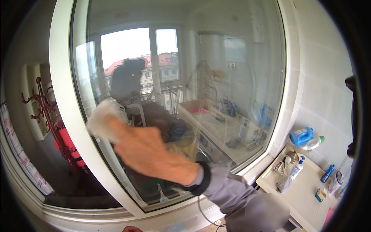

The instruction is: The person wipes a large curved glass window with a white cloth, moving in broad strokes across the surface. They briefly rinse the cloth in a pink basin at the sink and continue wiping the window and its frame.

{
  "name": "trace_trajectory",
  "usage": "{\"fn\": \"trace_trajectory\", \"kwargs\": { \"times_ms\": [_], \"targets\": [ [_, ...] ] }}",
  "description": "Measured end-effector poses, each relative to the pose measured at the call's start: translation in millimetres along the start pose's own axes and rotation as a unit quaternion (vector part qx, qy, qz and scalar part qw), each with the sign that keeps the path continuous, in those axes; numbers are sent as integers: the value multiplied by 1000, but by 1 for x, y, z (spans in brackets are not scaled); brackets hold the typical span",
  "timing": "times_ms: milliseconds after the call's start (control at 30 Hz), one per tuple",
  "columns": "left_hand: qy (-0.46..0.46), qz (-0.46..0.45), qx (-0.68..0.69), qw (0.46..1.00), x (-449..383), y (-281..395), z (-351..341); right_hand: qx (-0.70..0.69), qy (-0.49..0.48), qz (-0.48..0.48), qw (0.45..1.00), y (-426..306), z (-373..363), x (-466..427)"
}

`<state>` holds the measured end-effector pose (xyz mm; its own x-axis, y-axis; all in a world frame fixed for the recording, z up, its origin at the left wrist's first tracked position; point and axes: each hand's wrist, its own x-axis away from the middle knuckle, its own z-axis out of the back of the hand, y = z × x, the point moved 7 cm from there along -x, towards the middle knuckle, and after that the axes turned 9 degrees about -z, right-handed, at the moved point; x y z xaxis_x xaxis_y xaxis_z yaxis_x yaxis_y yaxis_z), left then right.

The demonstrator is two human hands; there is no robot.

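Observation:
My right hand (145,148), blurred by motion, reaches in from the lower right with a grey sleeve and a black wristband. It grips a wadded white cloth (101,120) at the glass pane (185,66), close to the pane's left edge. Around the glass runs a white window frame (62,72) with a dark seal. Only a small part of my left hand (132,229) shows at the bottom edge, so its grip is hidden. The pane mirrors a dark figure, another window and a red-roofed building.
Left of the frame, a wooden coat rack (47,116) stands beyond an opening, with a red item (68,140) beside it. At right, a laundry sink counter (304,200) holds a pump bottle (297,168), a blue detergent jug (301,136) and a brush (321,195). A thin cable (202,210) hangs below my wrist.

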<state>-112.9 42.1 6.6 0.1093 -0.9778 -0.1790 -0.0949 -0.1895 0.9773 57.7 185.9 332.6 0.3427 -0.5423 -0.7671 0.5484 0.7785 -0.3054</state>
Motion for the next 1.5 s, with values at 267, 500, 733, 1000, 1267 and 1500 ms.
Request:
{"fn": "trace_trajectory", "kwargs": {
  "times_ms": [267,500,733,1000,1267,1500],
  "targets": [
    [-5,-16,-43,999,-4,-3,2,-146,108,23,983,42,66,53],
    [-28,28,-67,997,-28,-27,-39,9,405,-132,905,229,262,163],
    [-41,56,-62,996,-51,-36,-99,397,420,-304,757,390,397,250],
    [-23,47,-93,994,-68,-31,-128,478,324,-422,699,515,439,281],
    [-18,12,-43,999,-81,-5,-118,399,343,-404,749,478,389,268],
    [-31,-200,22,979,-96,89,-88,242,340,-268,868,302,266,181]
  ]
}}
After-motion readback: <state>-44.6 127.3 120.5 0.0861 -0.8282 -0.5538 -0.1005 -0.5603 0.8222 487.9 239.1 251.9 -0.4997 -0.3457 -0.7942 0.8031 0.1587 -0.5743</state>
